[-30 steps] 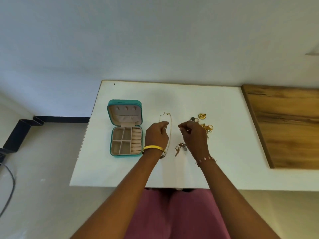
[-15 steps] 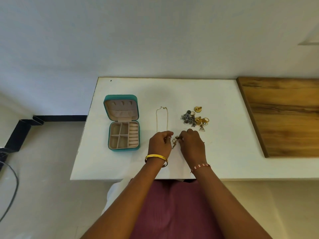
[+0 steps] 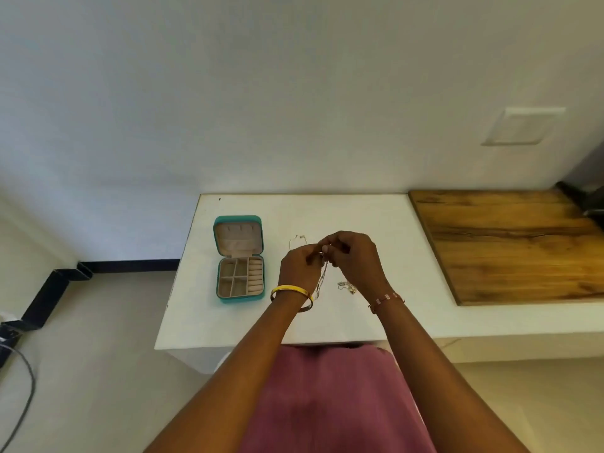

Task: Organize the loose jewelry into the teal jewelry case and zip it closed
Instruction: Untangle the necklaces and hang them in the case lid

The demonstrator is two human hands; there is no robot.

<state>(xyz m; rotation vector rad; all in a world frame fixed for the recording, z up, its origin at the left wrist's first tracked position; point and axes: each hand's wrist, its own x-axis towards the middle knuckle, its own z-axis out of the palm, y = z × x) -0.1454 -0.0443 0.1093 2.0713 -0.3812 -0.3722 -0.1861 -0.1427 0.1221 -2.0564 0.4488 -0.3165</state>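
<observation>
The teal jewelry case (image 3: pixel 239 258) lies open at the left of the white table (image 3: pixel 327 325), its lid flat on the far side, beige dividers and ring rolls showing. I pinch a thin chain (image 3: pixel 322 277) between my left hand (image 3: pixel 302 268) and right hand (image 3: pixel 358 256), raised over the table; it dangles toward me. A gold necklace (image 3: pixel 298 239) lies just beyond my left hand.

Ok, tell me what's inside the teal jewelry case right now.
The open teal jewelry case shows bare beige compartments and ring rolls, with no jewelry visible inside. The lid pocket's contents are hidden. Both hands hold a thin chain outside it.
</observation>
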